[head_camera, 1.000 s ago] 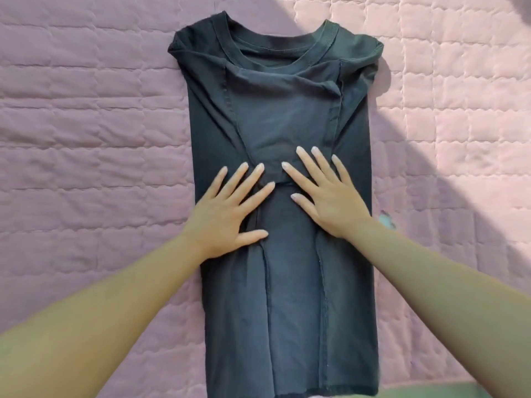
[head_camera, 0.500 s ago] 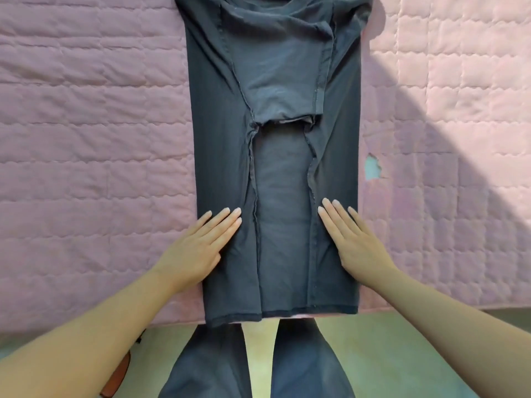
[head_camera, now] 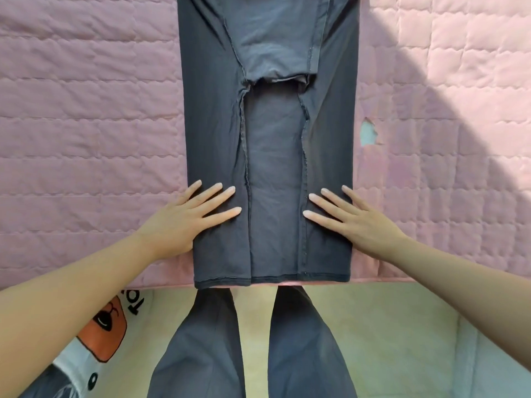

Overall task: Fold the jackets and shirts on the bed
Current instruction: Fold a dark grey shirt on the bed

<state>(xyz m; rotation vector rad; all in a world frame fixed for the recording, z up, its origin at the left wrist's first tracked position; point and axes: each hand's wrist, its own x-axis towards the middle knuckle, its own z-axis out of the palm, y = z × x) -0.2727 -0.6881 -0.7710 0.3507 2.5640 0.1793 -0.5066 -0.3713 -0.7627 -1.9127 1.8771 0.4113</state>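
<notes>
A dark grey t-shirt lies flat on the pink quilted bed, both sides folded inward into a long narrow strip. Its hem reaches the bed's near edge and its collar is cut off at the top of the view. My left hand rests flat, fingers apart, on the shirt's lower left edge. My right hand rests flat the same way on the lower right edge. Neither hand grips the cloth.
The bed's near edge runs across the view just below the shirt's hem. Under it are a pale green floor, my legs in dark trousers, and a printed cloth with an orange figure at lower left. A small tear shows in the quilt.
Both hands slid down the shirt from its middle toward the hem and moved apart to its outer edges. The view tilted down, so the collar left the frame.
</notes>
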